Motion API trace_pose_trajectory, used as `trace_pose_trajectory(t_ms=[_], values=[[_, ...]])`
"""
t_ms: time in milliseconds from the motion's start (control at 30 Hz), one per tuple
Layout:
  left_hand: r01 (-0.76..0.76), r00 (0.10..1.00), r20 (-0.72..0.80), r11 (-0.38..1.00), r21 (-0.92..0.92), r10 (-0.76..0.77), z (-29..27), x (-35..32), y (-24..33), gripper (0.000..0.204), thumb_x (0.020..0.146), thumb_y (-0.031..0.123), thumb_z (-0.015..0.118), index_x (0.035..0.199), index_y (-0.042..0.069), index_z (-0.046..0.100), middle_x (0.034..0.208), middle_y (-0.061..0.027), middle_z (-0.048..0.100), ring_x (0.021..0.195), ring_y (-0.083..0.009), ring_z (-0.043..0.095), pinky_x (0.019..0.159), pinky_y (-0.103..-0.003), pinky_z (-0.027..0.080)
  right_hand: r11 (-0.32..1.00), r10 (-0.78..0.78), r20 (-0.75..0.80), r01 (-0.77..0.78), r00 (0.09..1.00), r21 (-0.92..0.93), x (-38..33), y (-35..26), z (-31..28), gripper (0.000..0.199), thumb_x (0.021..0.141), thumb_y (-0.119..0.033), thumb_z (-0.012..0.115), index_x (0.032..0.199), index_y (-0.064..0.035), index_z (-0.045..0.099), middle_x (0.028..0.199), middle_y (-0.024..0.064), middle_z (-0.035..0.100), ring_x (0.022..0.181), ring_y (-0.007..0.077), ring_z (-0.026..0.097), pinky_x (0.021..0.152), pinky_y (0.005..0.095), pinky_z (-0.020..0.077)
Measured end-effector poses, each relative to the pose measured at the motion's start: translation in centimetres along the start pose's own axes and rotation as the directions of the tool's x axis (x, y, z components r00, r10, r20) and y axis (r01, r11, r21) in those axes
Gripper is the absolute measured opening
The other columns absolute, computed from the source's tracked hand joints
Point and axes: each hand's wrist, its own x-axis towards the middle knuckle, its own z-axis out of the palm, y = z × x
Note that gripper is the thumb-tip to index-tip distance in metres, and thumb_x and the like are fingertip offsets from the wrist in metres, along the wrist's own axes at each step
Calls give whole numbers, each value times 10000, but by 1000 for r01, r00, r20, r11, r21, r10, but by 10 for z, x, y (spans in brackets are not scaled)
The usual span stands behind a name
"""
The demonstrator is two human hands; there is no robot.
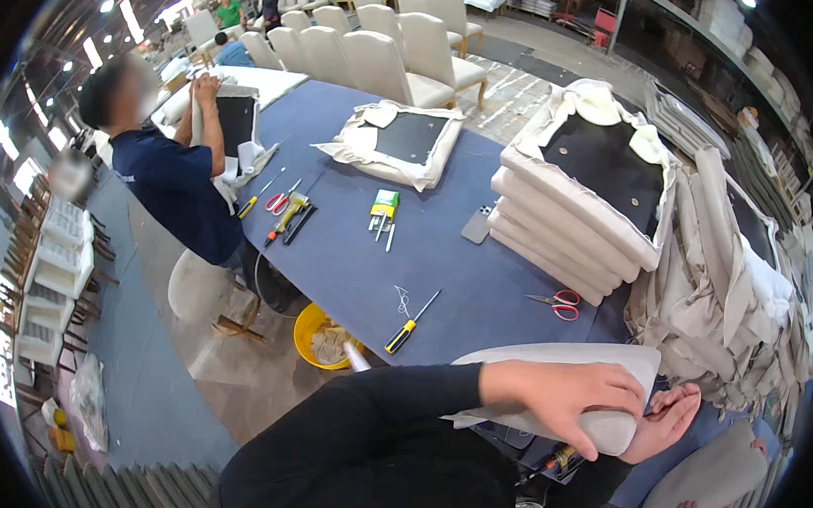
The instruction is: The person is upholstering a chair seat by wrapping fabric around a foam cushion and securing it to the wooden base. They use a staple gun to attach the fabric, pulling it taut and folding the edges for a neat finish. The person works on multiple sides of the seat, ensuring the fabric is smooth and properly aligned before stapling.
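A light-grey fabric-covered seat cushion point(603, 359) stands tilted at the near right edge of the table in front of me. My left hand point(569, 399) lies over its top, thumb and fingers wrapped around the rounded near corner. At that same corner's right side, my right hand point(666, 426) presses against the fabric, fingers bent together and partly hidden. The cushion's underside faces away from view. Just beyond the cushion are red-handled scissors point(562, 304). A yellow-and-black screwdriver point(412, 323) lies to its left, with a bit of thread by it.
Stacked cushions point(565, 216) and heaped grey fabric point(698, 306) fill the right side. A phone point(476, 225), a green-white box point(384, 205) and an unfinished seat point(403, 143) lie on the blue table point(332, 278). A co-worker point(176, 173) stands across left; another person's hands hold a cushion point(707, 481) lower right.
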Motion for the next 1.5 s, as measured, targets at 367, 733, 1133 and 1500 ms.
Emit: trace_pose_trajectory(t_ms=[367, 733, 1133, 1500], values=[[0, 999, 35, 966, -257, 9, 21, 36, -25, 374, 750, 333, 880, 1013, 99, 752, 1122, -127, 715, 1095, -383, 676, 1023, -476, 509, 943, 1, 186, 61, 983, -327, 26, 1, -41, 328, 1174, -249, 561, 1304, 22, 693, 864, -39, 566, 776, 58, 502, 710, 235, 425], [182, 983, -27, 983, 5, -182, 49, 68, -24, 391, 713, 207, 904, 1034, 61, 734, 1085, -98, 746, 1102, -343, 688, 1026, -444, 512, 314, -58, 511, 501, 858, -807, -30, -140, -41, 276, 861, 26, 743, 1106, -65, 834, 961, 131, 812, 883, 318, 790, 776, 389, 613], [228, 973, -23, 973, 37, -228, 88, 76, -28, 362, 702, 201, 866, 1012, 65, 736, 1081, -98, 733, 1066, -344, 668, 1042, -453, 470, 136, -91, 450, 459, 888, -878, -51, -128, -67, 231, 851, -16, 777, 1074, -72, 805, 958, 79, 789, 809, 287, 733, 708, 388, 577], [211, 977, -44, 976, 58, -208, 82, 77, -30, 403, 679, 198, 876, 1031, 63, 734, 1091, -110, 734, 1076, -354, 672, 1023, -457, 489, 115, -31, 486, 486, 874, -866, -42, -130, -58, 232, 859, -13, 767, 1087, -48, 795, 950, 99, 771, 849, 305, 737, 735, 410, 584]])
